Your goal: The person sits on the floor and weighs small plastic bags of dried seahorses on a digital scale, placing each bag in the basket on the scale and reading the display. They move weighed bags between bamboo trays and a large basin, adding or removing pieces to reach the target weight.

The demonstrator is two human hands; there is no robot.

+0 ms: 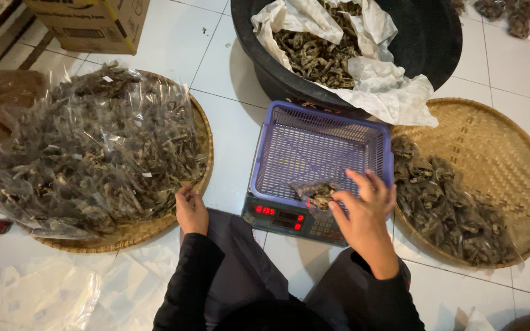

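While the left hand (191,211) rests loosely open on the woven tray (154,230), the right hand (363,214) pinches a crinkly clear packet (319,193).

Black tub (437,43) cut off at top, cardboard box (93,24) cropped, scale (289,220) partly under basket (314,147)

Woven bamboo tray (498,147), glossy plastic packets (93,147), plastic basket (314,147).

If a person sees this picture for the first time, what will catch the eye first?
Probably the purple basket on the digital scale at centre, where the right hand holds a small clear bag of dried dark pieces. On the left, a woven tray heaped with filled bags stands out; the left hand touches its edge.
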